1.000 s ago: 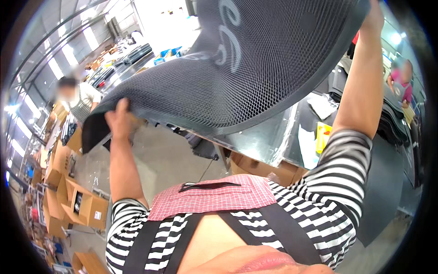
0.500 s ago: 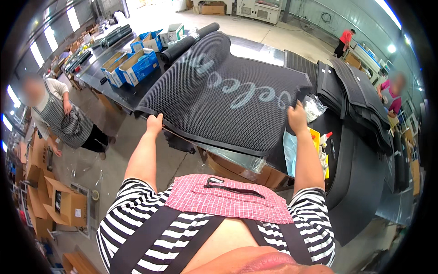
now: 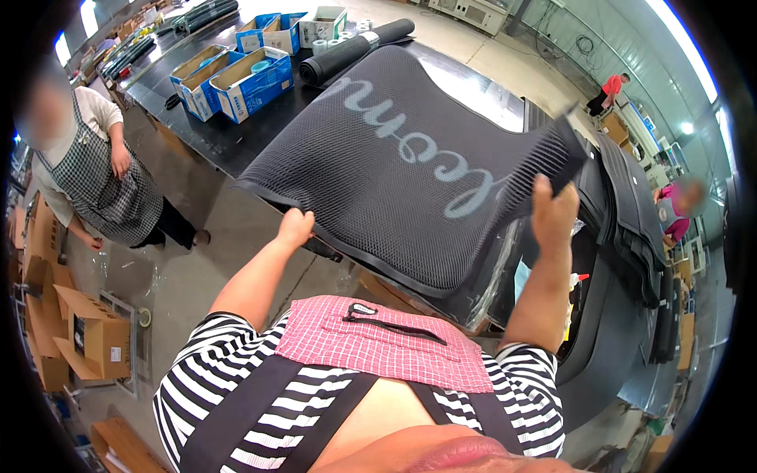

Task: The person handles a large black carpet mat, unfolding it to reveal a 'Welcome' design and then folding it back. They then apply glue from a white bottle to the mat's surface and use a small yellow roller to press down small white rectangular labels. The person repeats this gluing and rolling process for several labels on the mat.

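Note:
A large black textured floor mat [image 3: 371,181] with pale script lettering lies over the dark worktable and hangs past its near edge. My left hand [image 3: 296,229] is closed on the mat's near edge, left of the middle. At the right, my right hand [image 3: 554,209] grips the mat's other end, which is lifted and folded up so that its ribbed-looking surface stands above the table. The raised corner is blurred by motion. Part of the lettering is hidden by the fold.
Blue-and-white cartons [image 3: 251,83] and a black rolled mat [image 3: 355,51] lie at the far left of the table. Stacked black mats [image 3: 631,213] rise at the right. A person in a checked apron [image 3: 102,165] stands at the left, near open cardboard boxes [image 3: 95,339].
My right hand has lifted the mat's right end up and rightward, folding it over part of the lettering. The left hand has shifted slightly right and down in view, still gripping the edge.

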A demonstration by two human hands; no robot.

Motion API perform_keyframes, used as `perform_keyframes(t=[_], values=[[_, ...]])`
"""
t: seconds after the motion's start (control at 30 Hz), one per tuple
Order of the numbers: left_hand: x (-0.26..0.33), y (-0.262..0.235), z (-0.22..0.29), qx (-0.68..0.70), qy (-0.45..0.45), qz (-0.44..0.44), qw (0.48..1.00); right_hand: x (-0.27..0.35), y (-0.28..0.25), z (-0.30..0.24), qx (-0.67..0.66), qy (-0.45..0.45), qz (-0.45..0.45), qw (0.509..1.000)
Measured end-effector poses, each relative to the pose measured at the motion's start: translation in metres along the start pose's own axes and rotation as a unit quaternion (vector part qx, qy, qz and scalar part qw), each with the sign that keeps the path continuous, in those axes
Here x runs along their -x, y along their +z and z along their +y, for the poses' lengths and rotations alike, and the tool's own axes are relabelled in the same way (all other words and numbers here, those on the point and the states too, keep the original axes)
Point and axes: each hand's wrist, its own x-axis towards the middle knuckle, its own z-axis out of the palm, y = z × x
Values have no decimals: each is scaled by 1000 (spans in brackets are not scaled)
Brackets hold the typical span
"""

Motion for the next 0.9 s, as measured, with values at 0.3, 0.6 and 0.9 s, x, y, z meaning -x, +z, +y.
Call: perform_keyframes(t=[0.3,0.6,0.9], values=[[-3,14,2,181,-42,-123,975,53,202,-67,-293,38,-375,879],[-38,-126,31,169,35,-275,946,211,117,99,-18,398,-49,916],[-132,-20,72,-413,-51,14,909,246,190,127,-187,486,-11,854]])
